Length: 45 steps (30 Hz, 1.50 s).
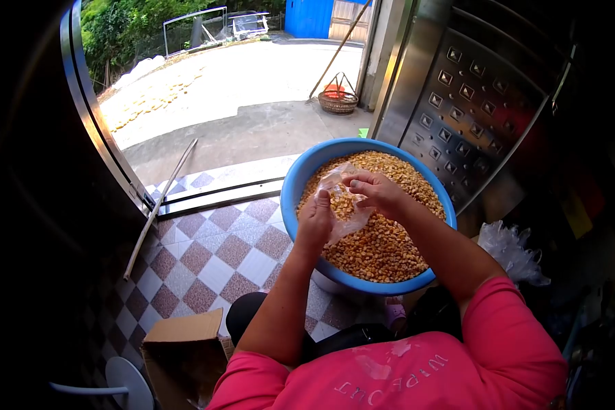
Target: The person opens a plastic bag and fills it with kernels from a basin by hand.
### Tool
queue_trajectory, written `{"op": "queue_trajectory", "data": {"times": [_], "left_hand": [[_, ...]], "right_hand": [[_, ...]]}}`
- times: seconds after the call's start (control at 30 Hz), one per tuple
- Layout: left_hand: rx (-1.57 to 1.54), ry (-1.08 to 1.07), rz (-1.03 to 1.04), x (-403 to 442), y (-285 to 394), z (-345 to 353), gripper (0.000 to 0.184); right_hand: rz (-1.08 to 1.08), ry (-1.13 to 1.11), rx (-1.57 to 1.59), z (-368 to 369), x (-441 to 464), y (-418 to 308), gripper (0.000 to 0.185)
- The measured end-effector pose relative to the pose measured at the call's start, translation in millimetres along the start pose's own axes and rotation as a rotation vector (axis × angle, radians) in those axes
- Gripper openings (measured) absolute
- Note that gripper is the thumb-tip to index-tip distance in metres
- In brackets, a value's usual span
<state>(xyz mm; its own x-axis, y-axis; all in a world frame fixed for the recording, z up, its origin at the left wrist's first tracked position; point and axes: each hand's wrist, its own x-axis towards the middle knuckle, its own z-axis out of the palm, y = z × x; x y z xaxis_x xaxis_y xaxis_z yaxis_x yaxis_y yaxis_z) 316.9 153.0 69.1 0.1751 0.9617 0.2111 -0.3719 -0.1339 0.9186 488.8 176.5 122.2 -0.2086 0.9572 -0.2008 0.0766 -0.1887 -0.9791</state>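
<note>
A wide blue basin point(293, 179) full of dried corn kernels point(383, 253) stands in front of me. Over the kernels I hold a clear plastic bag point(352, 222) between both hands. My left hand point(316, 217) grips the bag's left edge, thumb pointing up. My right hand point(376, 191) pinches its upper right edge with thumb and forefinger. The bag looks thin and crumpled, and kernels show through it; whether any lie inside it I cannot tell.
An opened cardboard box point(184, 328) sits at lower left beside a pale round-topped object point(130, 383). More clear bags point(512, 253) lie right of the basin. A long stick point(160, 205) leans by the doorway. Outside stands a wicker basket point(337, 102); a metal door point(458, 102) is at right.
</note>
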Motion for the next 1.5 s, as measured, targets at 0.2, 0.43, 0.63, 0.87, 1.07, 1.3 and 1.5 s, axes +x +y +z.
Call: {"op": "queue_trajectory", "data": {"times": [0.2,0.43,0.63,0.87,1.07,1.3,1.5], "left_hand": [[-0.011,-0.006,-0.012,-0.9,3.5,0.4,0.041],[-0.052,0.011,-0.037,-1.1,-1.1,-2.1,0.036],[-0.063,0.001,-0.046,1.1,-4.4,-1.8,0.037],[-0.03,0.016,-0.032,2.1,-6.8,-3.6,0.039],[-0.006,0.021,-0.026,2.1,-9.7,-4.0,0.045],[-0.025,0.017,-0.01,0.3,-4.4,-1.5,0.039],[-0.052,-0.031,-0.032,0.6,-7.0,-5.1,0.037]], "right_hand": [[-0.255,0.199,-0.315,-31.3,-25.1,5.5,0.014],[-0.302,0.299,-1.047,-58.2,-109.4,18.9,0.022],[-0.149,0.325,-1.436,-54.4,-136.3,47.3,0.037],[-0.275,0.364,-1.423,-40.2,-109.0,65.6,0.027],[-0.351,0.345,-1.174,-30.8,-91.9,60.9,0.02],[-0.021,0.112,-0.052,-24.6,-52.1,23.8,0.019],[0.369,0.103,0.554,-2.5,-13.1,-5.4,0.02]]}}
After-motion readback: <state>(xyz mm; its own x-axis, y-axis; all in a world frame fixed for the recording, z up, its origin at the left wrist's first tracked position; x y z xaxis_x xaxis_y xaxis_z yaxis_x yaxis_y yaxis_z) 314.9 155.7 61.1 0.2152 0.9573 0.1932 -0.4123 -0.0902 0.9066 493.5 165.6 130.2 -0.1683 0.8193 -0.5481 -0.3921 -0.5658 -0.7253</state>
